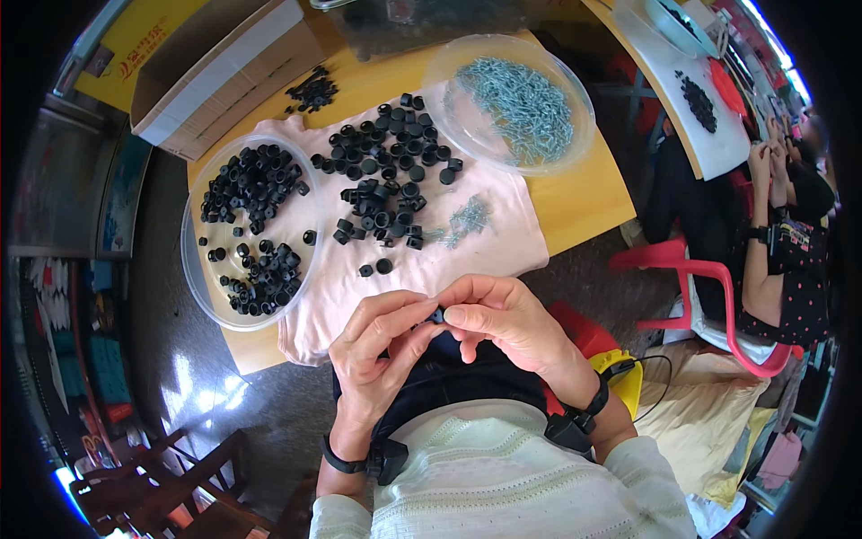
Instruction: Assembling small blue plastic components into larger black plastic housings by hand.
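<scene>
My left hand and my right hand meet over my lap, just off the near edge of the cloth. The fingertips of both pinch one small black plastic part, mostly hidden by the fingers. Beyond them, black round caps lie on the pale pink cloth, with a larger heap of black caps farther back. A small pile of silvery screws is spread to the right of that heap.
A round clear tub of black parts stands at left; another clear tub of screws stands back right. An open cardboard box and small black pieces sit behind. A person sits by a red chair.
</scene>
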`<state>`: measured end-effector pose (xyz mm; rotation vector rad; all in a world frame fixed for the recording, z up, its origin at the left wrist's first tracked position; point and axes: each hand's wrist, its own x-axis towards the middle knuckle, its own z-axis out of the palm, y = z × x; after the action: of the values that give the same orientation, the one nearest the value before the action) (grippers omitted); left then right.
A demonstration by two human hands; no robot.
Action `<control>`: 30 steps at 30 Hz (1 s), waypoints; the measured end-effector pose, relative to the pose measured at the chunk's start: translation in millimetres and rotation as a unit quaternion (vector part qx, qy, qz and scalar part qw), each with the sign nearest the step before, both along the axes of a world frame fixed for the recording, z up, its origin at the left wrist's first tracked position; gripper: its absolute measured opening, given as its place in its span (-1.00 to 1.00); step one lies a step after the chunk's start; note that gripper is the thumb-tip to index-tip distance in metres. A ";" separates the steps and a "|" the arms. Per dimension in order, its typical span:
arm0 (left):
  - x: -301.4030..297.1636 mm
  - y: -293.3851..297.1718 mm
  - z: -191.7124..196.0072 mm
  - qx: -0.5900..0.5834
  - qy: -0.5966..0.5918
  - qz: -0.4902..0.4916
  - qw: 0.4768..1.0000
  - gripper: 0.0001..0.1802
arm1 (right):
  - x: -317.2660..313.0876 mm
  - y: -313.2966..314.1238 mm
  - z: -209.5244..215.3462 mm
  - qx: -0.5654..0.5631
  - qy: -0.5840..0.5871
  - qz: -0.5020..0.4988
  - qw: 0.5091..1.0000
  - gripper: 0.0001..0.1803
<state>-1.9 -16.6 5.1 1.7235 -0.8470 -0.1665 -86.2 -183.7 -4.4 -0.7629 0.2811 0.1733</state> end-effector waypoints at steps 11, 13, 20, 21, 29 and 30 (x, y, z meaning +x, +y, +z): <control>9.7 -27.9 6.3 0.070 -0.001 -0.026 0.997 -0.68 | -13.2 -16.8 -5.7 -0.024 0.009 -0.083 0.996 -0.78; 18.4 -40.3 7.9 0.107 -0.022 0.002 0.994 -0.73 | -11.6 -22.0 -7.1 -0.271 -0.005 -0.164 0.948 -0.83; 55.0 -86.6 -4.6 0.214 -0.285 0.045 0.933 -0.88 | -1.3 -24.4 -16.6 -0.526 -0.060 -0.193 0.826 -0.82; 57.0 -90.2 -8.0 0.216 -0.285 0.045 0.933 -0.88 | -0.4 -24.5 -17.0 -0.543 -0.061 -0.188 0.816 -0.81; 64.7 -104.1 -11.5 0.227 -0.293 0.042 0.928 -0.90 | 7.2 -23.1 -9.9 -0.719 -0.097 -0.132 0.675 -0.79; 64.9 -103.8 -11.2 0.227 -0.294 0.041 0.928 -0.90 | 8.2 -24.2 -5.5 -0.730 -0.096 -0.099 0.669 -0.79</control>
<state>63.0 -120.4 -6.1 2.2932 -1.2355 0.2480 -78.0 -207.8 -9.9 -2.3434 0.2609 -0.4371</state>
